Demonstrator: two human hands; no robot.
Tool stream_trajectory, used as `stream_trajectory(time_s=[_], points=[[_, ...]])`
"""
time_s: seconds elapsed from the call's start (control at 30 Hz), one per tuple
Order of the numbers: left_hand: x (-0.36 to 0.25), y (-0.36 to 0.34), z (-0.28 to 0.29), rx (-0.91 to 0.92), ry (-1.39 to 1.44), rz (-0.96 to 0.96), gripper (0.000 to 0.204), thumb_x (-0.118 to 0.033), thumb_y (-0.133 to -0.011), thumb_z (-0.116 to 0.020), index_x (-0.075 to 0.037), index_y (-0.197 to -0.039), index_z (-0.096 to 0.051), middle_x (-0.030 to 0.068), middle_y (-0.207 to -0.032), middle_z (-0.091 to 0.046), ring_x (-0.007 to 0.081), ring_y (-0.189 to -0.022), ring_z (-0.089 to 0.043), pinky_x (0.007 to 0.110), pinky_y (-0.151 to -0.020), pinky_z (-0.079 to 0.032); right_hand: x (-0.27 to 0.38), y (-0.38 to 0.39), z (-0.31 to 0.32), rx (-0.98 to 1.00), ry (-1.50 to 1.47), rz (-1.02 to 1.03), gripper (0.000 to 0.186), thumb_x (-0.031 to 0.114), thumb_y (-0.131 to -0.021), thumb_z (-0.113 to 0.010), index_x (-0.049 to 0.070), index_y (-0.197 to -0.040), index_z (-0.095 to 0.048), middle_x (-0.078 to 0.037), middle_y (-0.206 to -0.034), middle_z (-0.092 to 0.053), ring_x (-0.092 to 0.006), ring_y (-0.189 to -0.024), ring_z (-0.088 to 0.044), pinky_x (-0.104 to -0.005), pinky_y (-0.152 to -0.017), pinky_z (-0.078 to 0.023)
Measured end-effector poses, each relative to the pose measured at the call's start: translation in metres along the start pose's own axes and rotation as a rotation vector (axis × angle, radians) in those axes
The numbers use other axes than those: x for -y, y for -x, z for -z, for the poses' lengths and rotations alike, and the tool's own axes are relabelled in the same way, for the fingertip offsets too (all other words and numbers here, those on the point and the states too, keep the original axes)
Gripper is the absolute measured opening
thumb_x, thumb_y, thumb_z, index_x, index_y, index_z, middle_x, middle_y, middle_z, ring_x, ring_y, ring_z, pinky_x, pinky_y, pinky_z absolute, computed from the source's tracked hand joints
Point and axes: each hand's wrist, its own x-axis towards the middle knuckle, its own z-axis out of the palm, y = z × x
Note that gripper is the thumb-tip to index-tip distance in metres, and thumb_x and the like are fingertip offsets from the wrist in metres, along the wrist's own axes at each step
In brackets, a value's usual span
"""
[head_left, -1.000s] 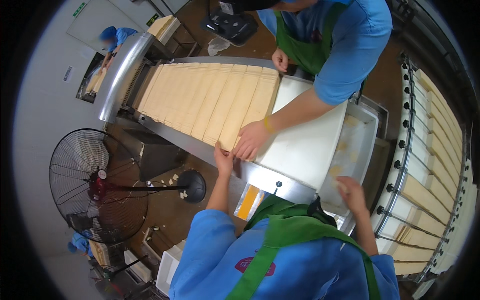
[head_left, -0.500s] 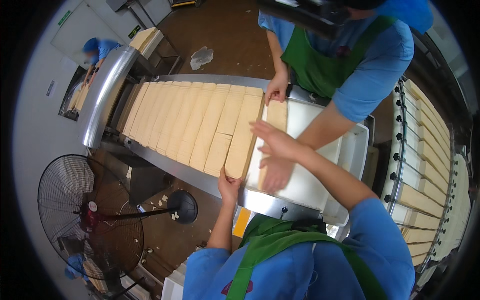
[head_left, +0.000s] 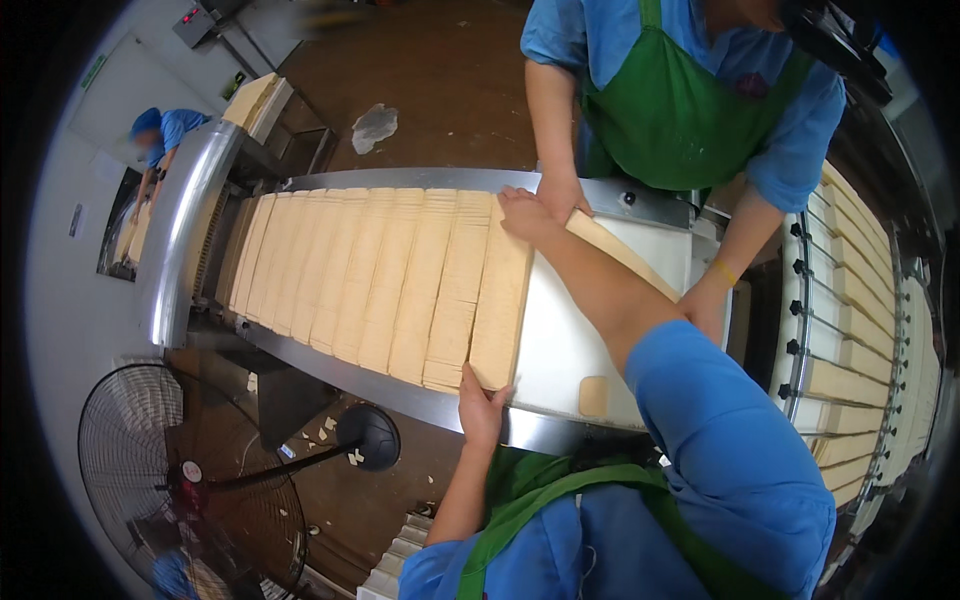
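Note:
A row of long, pale yellow slabs lies side by side across the conveyor. My left hand grips the near end of the row's rightmost slab, thumb and fingers at its two corners. Reaching across the belt, my right hand has its fingers curled over the far end of that slab. Close beside it, a co-worker's hand is on another slab, which slants over the white belt. The co-worker's other hand is at its opposite end, partly behind my forearm. One small slab piece rests near the belt's front edge.
A metal roller housing stands at the conveyor's left end. A black floor fan is at lower left. To the right, a rack carries more slabs. Another person bends forward at far left.
My right hand has moved from mid-belt to the rightmost slab's far end. The co-worker's slab has turned from straight across to slanting and shifted right. A small piece now shows on the belt.

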Motion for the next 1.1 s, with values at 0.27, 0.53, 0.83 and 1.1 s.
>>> stream_trajectory(time_s=[0.27, 0.53, 0.83, 1.1], points=[[0.016, -0.007, -0.008, 0.093, -0.151, -0.085, 0.090, -0.022, -0.067, -0.078, 0.008, -0.136, -0.029, 0.0319, -0.115, -0.051, 0.0454, -0.108, -0.049, 0.043, -0.092, -0.042, -0.007, 0.052, 0.021, -0.185, 0.197, -0.156, 0.043, 0.032, -0.074, -0.067, 0.005, -0.106, -0.060, -0.009, -0.113, -0.055, -0.0257, -0.110, -0.048, -0.0487, -0.092, -0.036], [0.003, -0.016, 0.005, 0.334, -0.307, -0.304, 0.091, -0.019, -0.064, -0.079, 0.000, -0.138, -0.030, 0.0299, -0.115, -0.049, 0.0449, -0.106, -0.050, 0.044, -0.091, -0.044, -0.074, 0.223, 0.050, -0.398, 0.012, -0.374, 0.061, 0.039, -0.065, -0.077, 0.006, -0.110, -0.055, -0.010, -0.110, -0.053, -0.0245, -0.103, -0.051, -0.0465, -0.093, -0.033], [-0.031, -0.019, -0.031, 0.279, -0.525, -0.293, 0.102, -0.027, -0.058, -0.085, -0.009, -0.138, -0.025, 0.0347, -0.119, -0.039, 0.0474, -0.106, -0.049, 0.048, -0.088, -0.044, -0.054, 0.390, 0.029, -0.282, -0.417, -0.519, 0.104, 0.032, -0.060, -0.083, 0.012, -0.142, -0.021, -0.030, -0.129, -0.036, -0.0420, -0.107, -0.052, -0.0431, -0.092, -0.044], [-0.178, 0.024, -0.090, 0.225, -0.457, -0.413, 0.090, -0.026, -0.061, -0.082, -0.018, -0.134, -0.031, 0.0251, -0.114, -0.045, 0.0436, -0.102, -0.053, 0.047, -0.083, -0.047, -0.147, 0.481, 0.086, -0.552, -0.338, -0.583, 0.099, 0.038, -0.051, -0.085, 0.015, -0.136, -0.038, -0.023, -0.118, -0.044, -0.0364, -0.100, -0.056, -0.0416, -0.083, -0.047]])
